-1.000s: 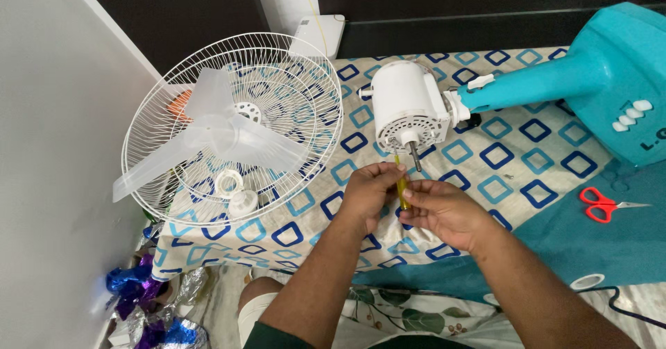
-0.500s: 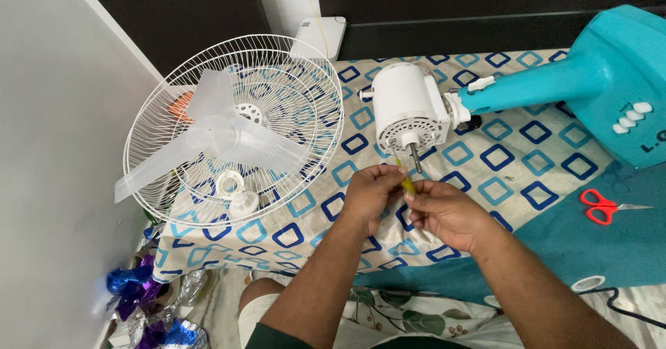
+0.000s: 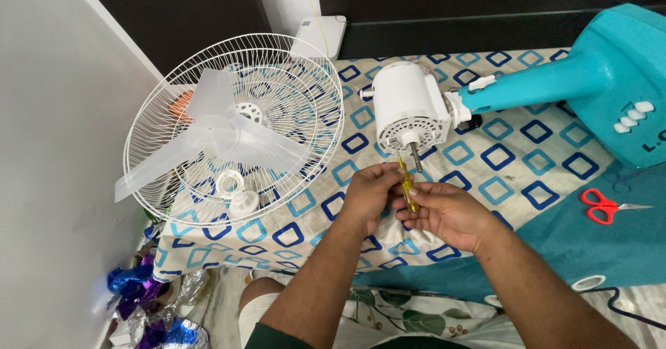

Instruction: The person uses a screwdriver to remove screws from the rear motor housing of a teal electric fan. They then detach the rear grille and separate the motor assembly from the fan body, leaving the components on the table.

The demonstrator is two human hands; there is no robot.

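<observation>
While both hands' fingers grasp the yellow screwdriver point(image 3: 406, 186), it points at the white motor housing point(image 3: 409, 109).

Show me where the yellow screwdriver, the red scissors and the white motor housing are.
yellow screwdriver point(image 3: 406, 186), head view, on the handle between both hands.
red scissors point(image 3: 598, 204), head view, on the handle loops.
white motor housing point(image 3: 408, 103), head view, on its rounded side.

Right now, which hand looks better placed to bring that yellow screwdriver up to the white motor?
Probably the right hand: it grips the yellow screwdriver by its handle, tip pointing toward the white motor housing. The left hand only pinches the screwdriver nearer its tip, steadying it.
</observation>
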